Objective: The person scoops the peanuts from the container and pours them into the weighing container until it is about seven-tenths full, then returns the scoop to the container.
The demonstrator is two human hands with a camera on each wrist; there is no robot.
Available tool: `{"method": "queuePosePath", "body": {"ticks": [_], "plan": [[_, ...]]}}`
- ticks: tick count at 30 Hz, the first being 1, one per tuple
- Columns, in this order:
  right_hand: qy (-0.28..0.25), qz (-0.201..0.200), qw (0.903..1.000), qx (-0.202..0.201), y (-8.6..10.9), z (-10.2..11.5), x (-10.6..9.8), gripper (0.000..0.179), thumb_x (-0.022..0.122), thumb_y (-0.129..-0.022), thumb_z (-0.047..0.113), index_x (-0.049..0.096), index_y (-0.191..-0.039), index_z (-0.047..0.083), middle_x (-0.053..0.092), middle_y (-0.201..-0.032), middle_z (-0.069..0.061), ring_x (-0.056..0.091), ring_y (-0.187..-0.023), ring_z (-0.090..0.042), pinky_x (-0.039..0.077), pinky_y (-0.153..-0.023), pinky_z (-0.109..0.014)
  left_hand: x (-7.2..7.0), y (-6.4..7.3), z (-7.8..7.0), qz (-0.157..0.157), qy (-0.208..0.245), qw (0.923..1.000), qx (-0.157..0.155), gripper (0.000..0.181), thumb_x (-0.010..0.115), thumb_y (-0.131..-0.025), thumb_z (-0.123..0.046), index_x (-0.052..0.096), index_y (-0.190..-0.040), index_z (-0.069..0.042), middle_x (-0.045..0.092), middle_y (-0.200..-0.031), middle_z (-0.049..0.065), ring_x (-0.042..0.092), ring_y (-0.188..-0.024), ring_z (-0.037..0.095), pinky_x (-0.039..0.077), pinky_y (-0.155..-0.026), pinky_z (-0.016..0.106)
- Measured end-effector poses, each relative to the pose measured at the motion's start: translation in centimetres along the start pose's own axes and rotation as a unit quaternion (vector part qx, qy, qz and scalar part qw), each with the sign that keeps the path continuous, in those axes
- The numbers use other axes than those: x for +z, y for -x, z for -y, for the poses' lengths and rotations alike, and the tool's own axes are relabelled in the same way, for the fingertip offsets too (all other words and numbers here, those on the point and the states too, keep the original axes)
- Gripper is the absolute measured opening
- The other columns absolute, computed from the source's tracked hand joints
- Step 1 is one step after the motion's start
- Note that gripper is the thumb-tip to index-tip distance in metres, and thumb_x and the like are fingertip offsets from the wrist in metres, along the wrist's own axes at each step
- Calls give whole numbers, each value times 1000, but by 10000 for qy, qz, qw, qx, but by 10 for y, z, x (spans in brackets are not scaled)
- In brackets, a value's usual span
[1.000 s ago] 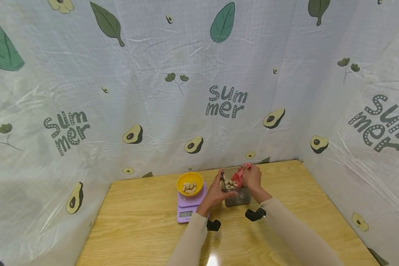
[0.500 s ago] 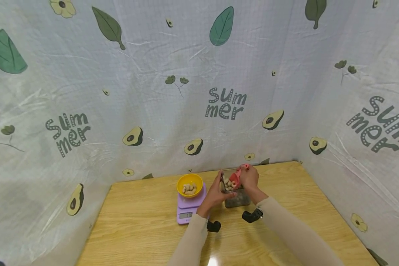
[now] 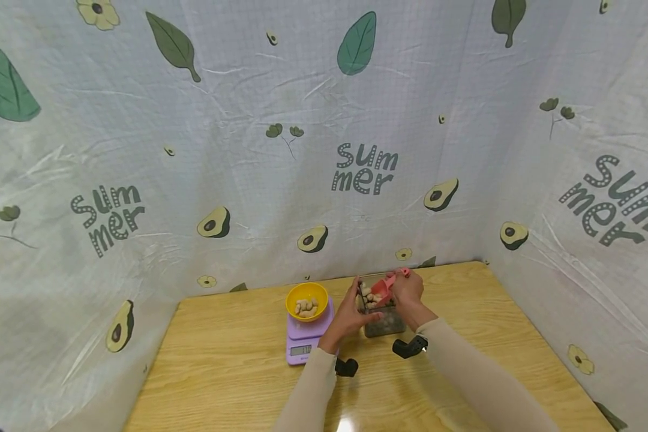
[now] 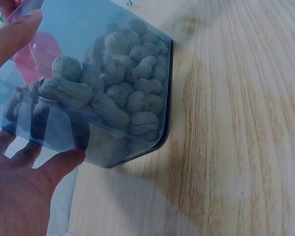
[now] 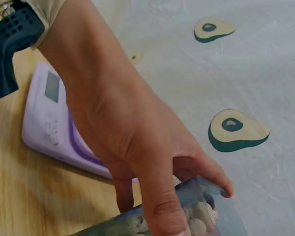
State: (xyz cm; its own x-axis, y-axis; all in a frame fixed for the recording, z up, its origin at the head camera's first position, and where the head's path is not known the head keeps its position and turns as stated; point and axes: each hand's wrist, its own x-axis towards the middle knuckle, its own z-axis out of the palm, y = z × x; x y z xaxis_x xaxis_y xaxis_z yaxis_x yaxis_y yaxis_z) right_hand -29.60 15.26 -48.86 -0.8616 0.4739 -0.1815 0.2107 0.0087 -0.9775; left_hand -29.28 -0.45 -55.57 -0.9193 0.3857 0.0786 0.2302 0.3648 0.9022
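My left hand [image 3: 350,313] grips the left side of a clear plastic container [image 3: 384,324] full of unshelled peanuts [image 4: 137,83], thumb along its front. In the right wrist view the left hand [image 5: 132,123] straddles the container's rim. My right hand [image 3: 408,289] holds a pink scoop [image 3: 380,290] by its handle, the scoop's bowl down inside the container among the peanuts. Through the clear wall, the left wrist view shows the pink scoop [image 4: 39,54] near the top of the pile. The right hand's fingertips are mostly hidden.
Left of the container stands a purple kitchen scale [image 3: 300,342], its display lit, with a yellow bowl [image 3: 293,312] of several peanuts on top. The wooden table [image 3: 221,354] ends at a patterned curtain [image 3: 259,180] behind and at the right.
The right hand has moved the scoop a little left within the container, and its handle now leans further right. The left hand keeps its grip; bowl and scale stay put.
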Motion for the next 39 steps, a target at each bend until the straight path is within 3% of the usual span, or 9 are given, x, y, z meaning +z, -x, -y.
{"method": "queuePosePath", "body": {"ticks": [4, 11, 20, 29, 39], "plan": [[-572, -135, 9982, 151, -1, 1, -2, 34, 36, -105, 14, 61, -122, -4, 67, -119, -24, 65, -111, -33, 56, -91, -40, 0, 0, 1, 57, 90, 9999, 14, 108, 80, -81, -37, 6, -160, -26, 19, -165, 7, 28, -149, 31, 27, -119, 56], [311, -3, 9995, -29, 4, 2, 3, 37, 37, -107, 22, 65, -116, -1, 69, -118, -20, 64, -111, -32, 52, -80, -32, 1, 0, 0, 42, 24, 9999, -97, 109, 81, -79, -39, 7, -159, -29, 20, -165, 8, 28, -149, 32, 28, -119, 56], [-1149, -195, 9919, 503, -1, 7, -7, 35, 35, -106, 15, 57, -127, -5, 64, -122, -23, 62, -116, -33, 52, -97, -42, 0, 1, -2, 63, 187, 9998, -101, 109, 81, -80, -34, 6, -159, -31, 19, -165, 7, 26, -149, 32, 27, -118, 58], [-1551, 197, 9839, 863, 0, 3, -1, 39, 31, -107, 14, 49, -135, -6, 55, -134, -26, 54, -129, -33, 46, -108, -45, 2, 1, 1, 118, 38, 9998, -153, 110, 81, -80, -39, 5, -159, -30, 17, -166, 6, 24, -151, 31, 26, -119, 56], [-1844, -30, 9783, 940, -1, 7, -4, 37, 31, -106, 10, 55, -129, -6, 59, -126, -24, 59, -122, -30, 49, -104, -41, 0, 1, -3, 35, 82, 9998, -155, 111, 83, -79, -36, 7, -159, -30, 17, -166, 7, 23, -151, 32, 26, -119, 56]]}}
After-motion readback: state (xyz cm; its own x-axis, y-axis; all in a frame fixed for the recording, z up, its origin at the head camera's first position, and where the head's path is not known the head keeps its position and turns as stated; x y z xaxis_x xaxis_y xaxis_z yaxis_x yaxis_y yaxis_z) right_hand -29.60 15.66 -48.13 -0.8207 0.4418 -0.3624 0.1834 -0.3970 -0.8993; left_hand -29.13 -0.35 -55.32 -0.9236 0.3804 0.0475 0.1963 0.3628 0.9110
